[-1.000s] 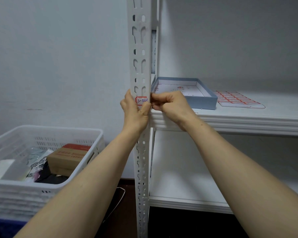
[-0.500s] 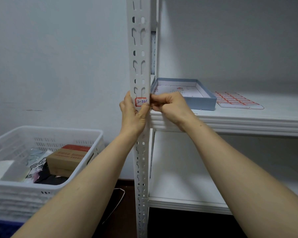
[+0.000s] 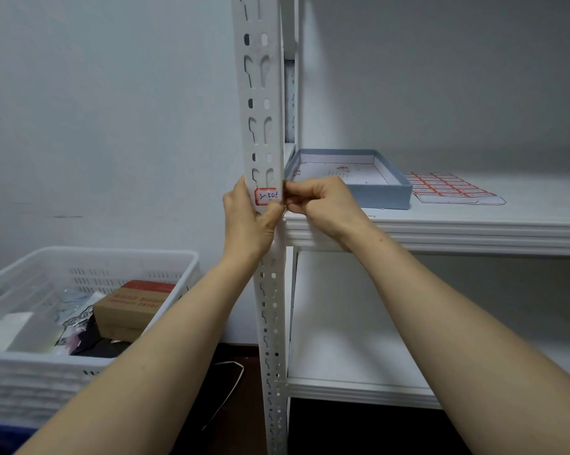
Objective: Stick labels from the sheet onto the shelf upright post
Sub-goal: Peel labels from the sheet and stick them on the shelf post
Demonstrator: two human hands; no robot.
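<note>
Red-bordered label (image 3: 268,196), more uncovered than a second ago, lies flat on the shelf upright post (image 3: 276,133), where the left hand (image 3: 247,221) grips the post, thumb on its lower corner, and the right hand (image 3: 319,200) pinches its right edge, so sticking seems nearly finished.

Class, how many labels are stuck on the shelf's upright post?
1: a red-bordered label on the upright post, at upper-shelf height, between the left hand and right hand. The hands cover some post, so others may be hidden.
</note>
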